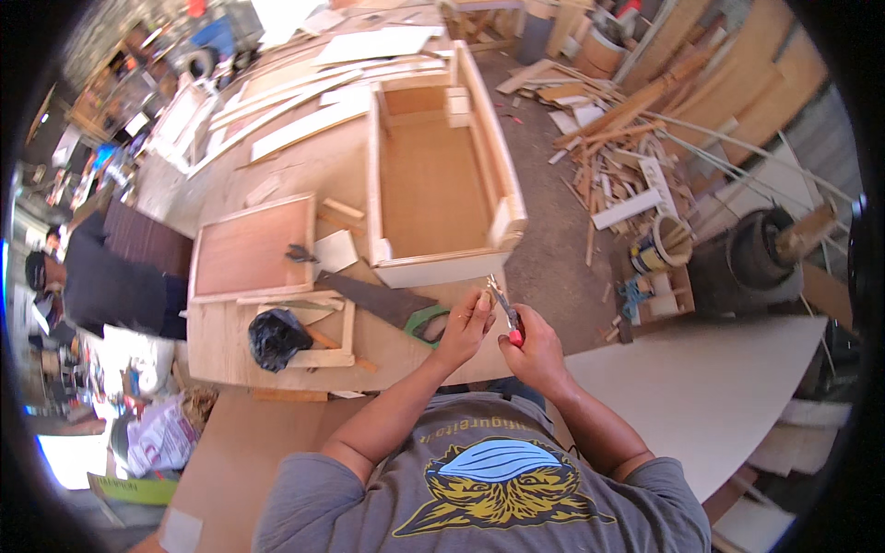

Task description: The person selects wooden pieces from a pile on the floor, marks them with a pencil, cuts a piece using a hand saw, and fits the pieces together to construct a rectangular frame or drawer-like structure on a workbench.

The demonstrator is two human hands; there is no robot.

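Note:
My right hand is wrapped round a pair of pliers with a red handle, jaws pointing away from me. Close by on the left, my left hand is closed in a pinch beside the jaws. Something small shows at its fingertips, too small to name. Just beyond both hands stands an open wooden box, long and shallow, with small blocks in its corners. Left of my left hand lies a handsaw with a green handle on the wooden worktable.
A framed panel, a small wooden frame and a black plastic bag lie on the left. White boards lie farther back. Offcuts and a bucket are at right. Another person is at far left.

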